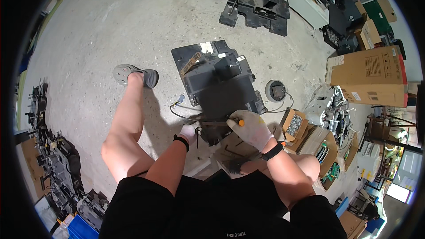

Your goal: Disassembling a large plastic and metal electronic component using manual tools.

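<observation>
A black flat metal-and-plastic unit (217, 79) lies on the floor in front of me, with a rust-brown strip and pale labels on its far part. My right hand (253, 129), in a pale stained work glove, is closed at its near edge around a tool with an orange handle end (241, 123). A thin bar runs left from that fist along the unit's edge; whether it belongs to the tool is unclear. My left hand (189, 132), also gloved, is closed at the near left corner, by a black cable (178, 114) with a blue connector. Its grip is too small to make out.
Right of the unit sits a round dark device (275, 90) with a cable. Cardboard boxes of screws (294, 124) and green circuit boards (331, 172) stand by my right knee. A large carton (369, 76) is further right. Black dismantled parts (256, 4) lie ahead, more (59, 159) at left.
</observation>
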Demonstrator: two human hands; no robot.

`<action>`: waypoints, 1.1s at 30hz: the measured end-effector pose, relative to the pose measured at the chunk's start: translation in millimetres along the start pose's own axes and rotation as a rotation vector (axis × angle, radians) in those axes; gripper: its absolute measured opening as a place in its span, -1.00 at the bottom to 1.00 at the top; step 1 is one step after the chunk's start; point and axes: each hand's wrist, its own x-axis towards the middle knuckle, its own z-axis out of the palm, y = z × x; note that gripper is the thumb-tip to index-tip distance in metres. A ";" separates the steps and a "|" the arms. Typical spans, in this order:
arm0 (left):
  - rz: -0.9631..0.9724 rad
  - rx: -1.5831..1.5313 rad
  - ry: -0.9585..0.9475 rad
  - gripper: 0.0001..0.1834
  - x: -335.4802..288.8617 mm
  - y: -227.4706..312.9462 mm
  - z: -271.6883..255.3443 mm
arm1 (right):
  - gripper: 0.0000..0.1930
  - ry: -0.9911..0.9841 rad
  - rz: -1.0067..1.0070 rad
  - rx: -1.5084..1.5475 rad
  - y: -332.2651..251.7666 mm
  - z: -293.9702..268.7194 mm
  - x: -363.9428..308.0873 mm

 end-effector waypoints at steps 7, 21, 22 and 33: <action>0.023 0.068 -0.039 -0.90 -12.2 7.8 4.7 | -0.68 -0.011 -0.005 0.016 -0.9 -0.1 0.5; -0.087 0.005 -0.031 -0.85 -11.7 10.2 7.0 | -0.71 0.008 -0.012 0.051 0.6 1.8 1.5; -0.081 0.060 -0.017 -0.85 -11.9 11.2 7.7 | -0.71 0.007 -0.011 0.052 -0.1 1.3 1.2; 0.203 0.329 -0.037 -0.76 12.0 -16.7 -0.2 | -0.73 0.026 -0.015 0.017 0.4 -0.8 -0.4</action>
